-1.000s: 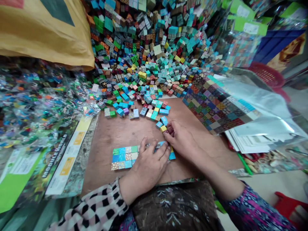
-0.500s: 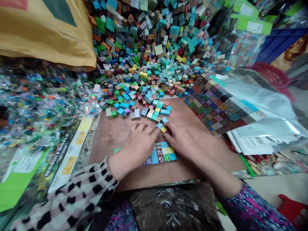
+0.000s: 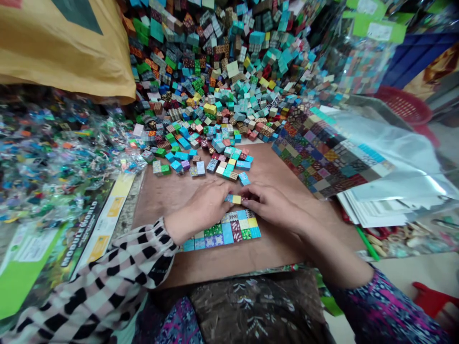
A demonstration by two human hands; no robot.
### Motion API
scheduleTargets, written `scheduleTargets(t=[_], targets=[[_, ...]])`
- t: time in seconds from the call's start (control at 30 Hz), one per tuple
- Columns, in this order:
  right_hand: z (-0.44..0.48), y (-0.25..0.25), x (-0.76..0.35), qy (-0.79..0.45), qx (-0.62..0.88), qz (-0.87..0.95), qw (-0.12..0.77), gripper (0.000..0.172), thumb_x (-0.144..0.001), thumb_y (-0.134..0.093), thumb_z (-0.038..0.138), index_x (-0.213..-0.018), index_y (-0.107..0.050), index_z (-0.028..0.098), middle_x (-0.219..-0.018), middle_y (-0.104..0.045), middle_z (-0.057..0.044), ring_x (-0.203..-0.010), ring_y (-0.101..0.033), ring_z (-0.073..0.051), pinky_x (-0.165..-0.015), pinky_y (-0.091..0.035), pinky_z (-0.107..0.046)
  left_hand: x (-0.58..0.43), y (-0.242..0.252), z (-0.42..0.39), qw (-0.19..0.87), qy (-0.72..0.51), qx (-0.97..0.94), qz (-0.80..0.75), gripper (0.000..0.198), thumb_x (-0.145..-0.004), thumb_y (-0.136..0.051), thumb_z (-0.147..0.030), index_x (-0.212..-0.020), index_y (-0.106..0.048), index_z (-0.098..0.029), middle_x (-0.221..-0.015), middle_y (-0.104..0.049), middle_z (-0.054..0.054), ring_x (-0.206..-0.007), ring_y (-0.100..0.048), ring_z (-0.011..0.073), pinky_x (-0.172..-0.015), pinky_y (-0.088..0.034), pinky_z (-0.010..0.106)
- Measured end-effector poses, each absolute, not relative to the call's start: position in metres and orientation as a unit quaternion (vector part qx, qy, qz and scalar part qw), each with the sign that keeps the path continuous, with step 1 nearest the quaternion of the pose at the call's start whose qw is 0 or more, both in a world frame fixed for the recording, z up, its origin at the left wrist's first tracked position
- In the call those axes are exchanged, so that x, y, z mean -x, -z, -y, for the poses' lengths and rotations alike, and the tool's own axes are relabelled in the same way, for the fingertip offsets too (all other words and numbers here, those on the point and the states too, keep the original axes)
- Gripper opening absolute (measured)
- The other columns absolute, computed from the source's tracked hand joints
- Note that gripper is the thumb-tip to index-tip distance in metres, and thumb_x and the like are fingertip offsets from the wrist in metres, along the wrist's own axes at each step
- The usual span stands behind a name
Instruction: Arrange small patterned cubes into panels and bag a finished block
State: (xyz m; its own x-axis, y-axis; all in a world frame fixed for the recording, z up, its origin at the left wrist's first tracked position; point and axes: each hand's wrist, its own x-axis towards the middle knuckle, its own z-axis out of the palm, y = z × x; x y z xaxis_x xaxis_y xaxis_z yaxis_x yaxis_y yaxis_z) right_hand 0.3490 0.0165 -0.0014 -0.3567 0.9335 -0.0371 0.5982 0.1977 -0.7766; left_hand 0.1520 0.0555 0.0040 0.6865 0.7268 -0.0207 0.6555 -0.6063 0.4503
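Between my two hands is a short row of small printed blocks [image 3: 235,199], yellow and blue among them. My left hand [image 3: 206,205] grips its left end, and my right hand [image 3: 268,205] pinches the right end with thumb and fingers. Just below lies a flat rectangle of patterned blocks [image 3: 227,234] in rows, its upper left part hidden under my left hand. One loose blue block [image 3: 244,178] sits just beyond the fingers. Farther back, a small cluster of blocks [image 3: 229,165] rests on the brown board [image 3: 287,251].
A large heap of mixed blocks [image 3: 229,95] fills the back. Plastic-bagged small pieces [image 3: 53,148] and a yellow sack [image 3: 64,52] stand left. On the right are a bagged block panel [image 3: 322,153], white sheets [image 3: 373,210], a red basket [image 3: 403,105] and a blue bin [image 3: 412,59].
The row of blocks has turned from slanted to nearly level and moved slightly left and down, held between both hands. More of the block rectangle's left part now shows.
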Motion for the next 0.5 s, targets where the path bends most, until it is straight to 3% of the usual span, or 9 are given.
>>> scheduleTargets(t=[0.17,0.5], targets=[[-0.016,0.005,-0.352,-0.395,0.505,0.733,0.225,0.017,-0.089,-0.055,0.01,-0.096,-0.067,0.02,-0.095,-0.072,-0.004,-0.087,-0.064,-0.018,-0.077,-0.049,-0.033,-0.149,-0.008,-0.052,0.256,-0.062,-0.88,-0.395,0.021,-0.083,-0.055,-0.019,-0.101,-0.066,-0.016,-0.095,-0.071,0.008,-0.09,-0.064,0.0228,-0.081,-0.051,0.039],[-0.013,0.012,-0.36,-0.369,0.516,0.733,0.244,0.021,-0.089,-0.055,0.01,-0.103,-0.067,0.02,-0.103,-0.072,-0.006,-0.095,-0.066,-0.019,-0.083,-0.052,-0.036,-0.156,-0.008,-0.046,0.3,-0.067,-0.865,-0.396,0.032,-0.083,-0.055,-0.013,-0.11,-0.07,-0.019,-0.099,-0.07,0.007,-0.095,-0.064,0.0224,-0.086,-0.051,0.039]])
